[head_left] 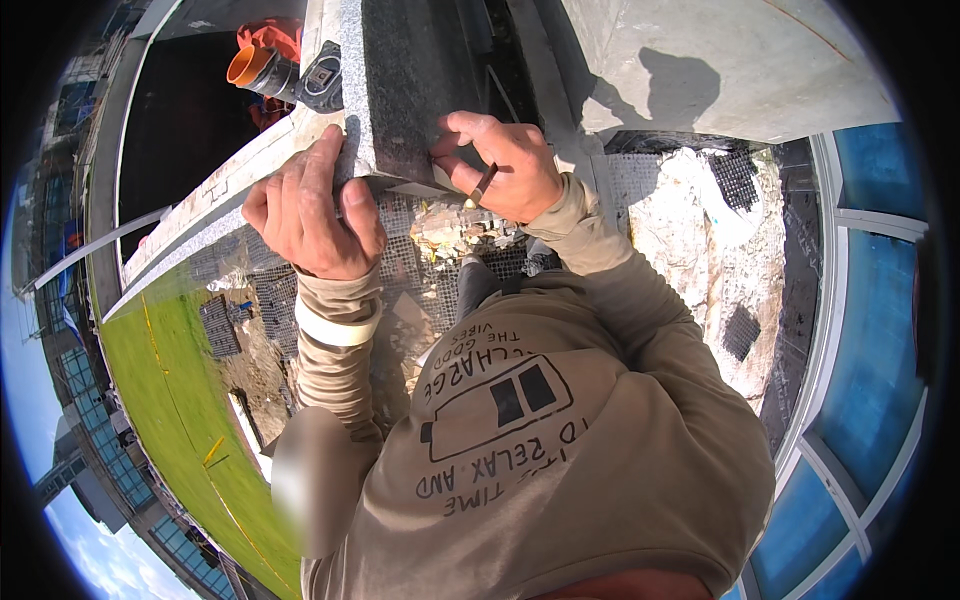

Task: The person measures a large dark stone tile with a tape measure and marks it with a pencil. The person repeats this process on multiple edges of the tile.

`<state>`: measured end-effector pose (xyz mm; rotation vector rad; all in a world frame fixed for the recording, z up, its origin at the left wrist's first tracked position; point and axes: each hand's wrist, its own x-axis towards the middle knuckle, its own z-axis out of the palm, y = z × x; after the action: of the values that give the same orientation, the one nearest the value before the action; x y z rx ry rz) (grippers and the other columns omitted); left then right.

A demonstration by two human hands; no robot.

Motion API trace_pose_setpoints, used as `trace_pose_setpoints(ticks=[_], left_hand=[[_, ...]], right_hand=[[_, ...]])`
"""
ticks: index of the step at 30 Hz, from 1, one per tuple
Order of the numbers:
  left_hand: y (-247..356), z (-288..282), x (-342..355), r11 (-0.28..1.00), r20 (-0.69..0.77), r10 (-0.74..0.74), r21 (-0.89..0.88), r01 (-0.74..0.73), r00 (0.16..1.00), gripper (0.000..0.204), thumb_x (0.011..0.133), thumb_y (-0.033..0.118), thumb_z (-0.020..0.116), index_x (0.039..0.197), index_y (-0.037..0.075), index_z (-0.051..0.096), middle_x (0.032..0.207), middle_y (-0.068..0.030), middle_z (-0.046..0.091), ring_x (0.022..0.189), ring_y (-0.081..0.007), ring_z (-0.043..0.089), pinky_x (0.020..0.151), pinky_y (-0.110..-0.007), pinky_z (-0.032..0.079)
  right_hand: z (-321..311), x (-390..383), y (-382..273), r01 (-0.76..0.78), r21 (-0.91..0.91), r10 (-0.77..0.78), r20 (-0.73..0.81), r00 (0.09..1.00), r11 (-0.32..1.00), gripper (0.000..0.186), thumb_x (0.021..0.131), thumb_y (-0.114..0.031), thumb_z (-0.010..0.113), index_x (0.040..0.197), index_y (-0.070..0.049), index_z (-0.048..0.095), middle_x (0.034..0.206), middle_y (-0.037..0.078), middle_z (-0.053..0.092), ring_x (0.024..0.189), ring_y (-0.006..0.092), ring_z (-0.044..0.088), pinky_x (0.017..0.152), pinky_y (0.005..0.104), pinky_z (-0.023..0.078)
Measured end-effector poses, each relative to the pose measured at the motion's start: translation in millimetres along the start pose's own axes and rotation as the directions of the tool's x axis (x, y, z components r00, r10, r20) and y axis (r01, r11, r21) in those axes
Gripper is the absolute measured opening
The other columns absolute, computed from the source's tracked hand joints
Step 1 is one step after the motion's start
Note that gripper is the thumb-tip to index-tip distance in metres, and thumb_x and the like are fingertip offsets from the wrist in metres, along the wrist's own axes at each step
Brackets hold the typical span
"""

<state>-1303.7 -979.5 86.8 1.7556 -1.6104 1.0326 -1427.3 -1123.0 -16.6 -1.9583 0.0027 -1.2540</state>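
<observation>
- The left hand [315,210] is at the near left corner of a grey stone slab [415,80], its fingers bent and close together, its index fingertip up by the speckled edge [354,95]. The thumb stands apart from the fingers, next to the slab's near end; I cannot tell whether the hand pinches the stone.
- The right hand [510,170] is at the slab's right side, near the same end. Its thumb and index finger are curved toward the dark face, with a gap between them.
- A short brown stick [482,186] with a pale tip is held in the right hand, sloping down to the left; exactly which fingers grip it I cannot tell.
- The slab runs from the top of the view down to between the two hands.
- Left of the slab, on a pale ledge [215,180], lies a black tool [321,80] beside an orange-rimmed cup [247,66], with red cloth [272,38] behind.
- Below the hands are pale rubble [462,228] and black mesh [400,262].
- On the right are a concrete wall [770,60] bearing a shadow, a whitish sheet [690,250] in sunlight and blue window panes [872,300].
- Green grass [170,390] spreads at the lower left.
- The person wears a tan shirt [620,480], with a white band [335,328] around the left sleeve.
</observation>
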Motion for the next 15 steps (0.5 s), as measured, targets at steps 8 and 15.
trace_pose_setpoints(ticks=[8, 15], left_hand=[[0.1, -1.2, -0.1, 1.0, 0.012, -0.001, 0.01, 0.001, 1.0, 0.035, 0.097, 0.029, 0.047, 0.116, 0.004, 0.062, 0.094, -0.0077, 0.07, 0.08, -0.0205, 0.063, 0.082, -0.036, 0.035], [0.9, -2.6, -0.1, 1.0, 0.014, -0.005, -0.003, 0.005, 1.0, 0.035, 0.097, 0.029, 0.048, 0.117, 0.004, 0.062, 0.095, -0.0078, 0.069, 0.081, -0.0205, 0.062, 0.083, -0.036, 0.034]], right_hand=[[-2.9, 8.5, 1.8, 0.21, -0.135, -0.207, 0.034, 0.978, 0.968, 0.043, 0.069, 0.002, 0.073, 0.107, -0.001, 0.055, 0.084, 0.012, 0.069, 0.065, 0.0267, 0.069, 0.055, 0.0322, 0.054], [-3.7, 13.3, 1.9, 0.202, -0.132, -0.201, 0.02, 0.979, 0.97, 0.044, 0.069, 0.001, 0.072, 0.109, -0.003, 0.054, 0.079, 0.009, 0.069, 0.063, 0.0255, 0.068, 0.054, 0.0325, 0.054]])
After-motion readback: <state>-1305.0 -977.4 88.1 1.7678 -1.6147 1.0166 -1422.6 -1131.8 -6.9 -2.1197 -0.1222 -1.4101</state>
